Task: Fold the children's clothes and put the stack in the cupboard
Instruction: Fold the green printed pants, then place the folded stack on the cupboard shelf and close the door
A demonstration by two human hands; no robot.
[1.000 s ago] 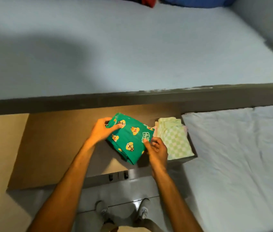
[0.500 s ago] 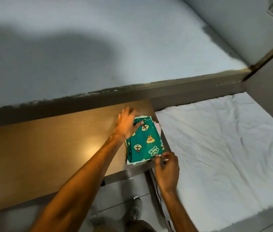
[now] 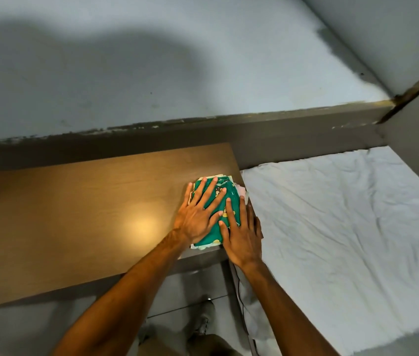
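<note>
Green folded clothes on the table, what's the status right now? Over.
Left hand and right hand flat, open, pressing green garment. It tops the stack at wooden table corner. Nothing in the way.

Bare forearms, no sleeves; left hand [image 3: 195,219] and right hand [image 3: 242,236] ungloved; grey shoes [image 3: 202,320]; khaki trousers [image 3: 212,346].
</note>
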